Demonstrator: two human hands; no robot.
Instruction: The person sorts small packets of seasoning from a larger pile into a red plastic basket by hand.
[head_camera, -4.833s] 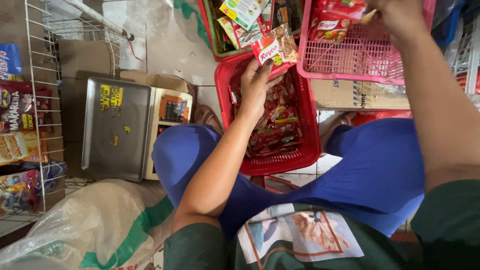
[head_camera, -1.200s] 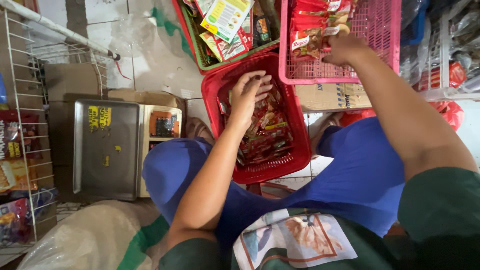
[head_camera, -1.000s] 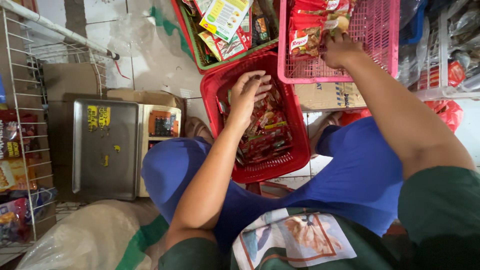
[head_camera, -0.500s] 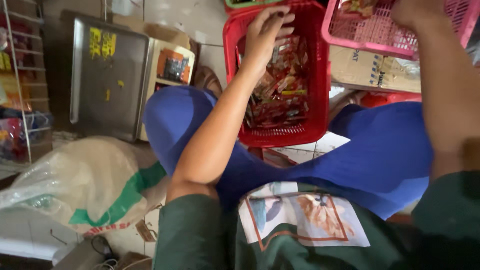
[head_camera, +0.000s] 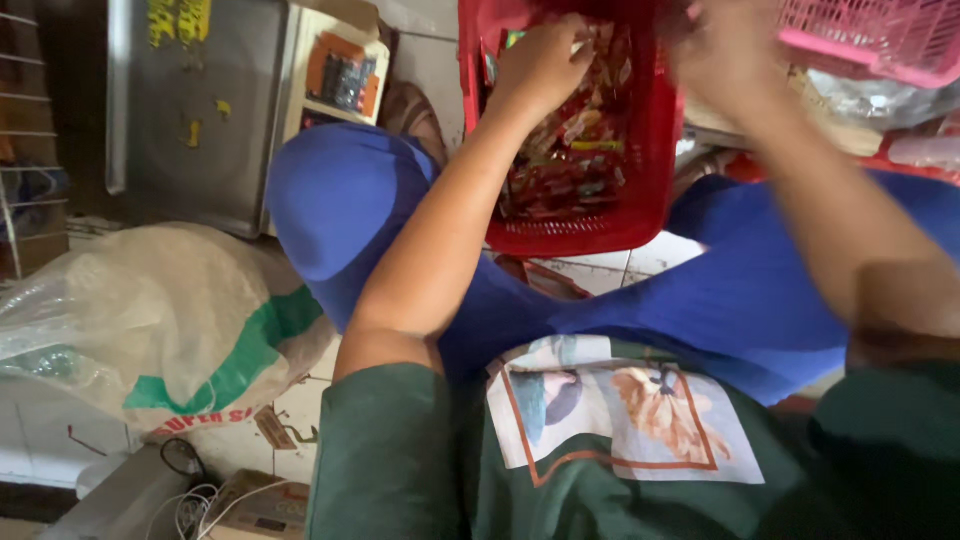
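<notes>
Head view: our right hand (head_camera: 730, 60) is coming down from the pink basket (head_camera: 880, 45) toward the red basket (head_camera: 640, 210), blurred, so we can't tell its grip. Left hand (head_camera: 540, 65) is curling onto the snack packets (head_camera: 575, 150) inside.

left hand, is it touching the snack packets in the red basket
Touching. In the head view the left hand lies down inside the red basket, its fingers pressed onto the pile of snack packets, no gap showing between them.
</notes>
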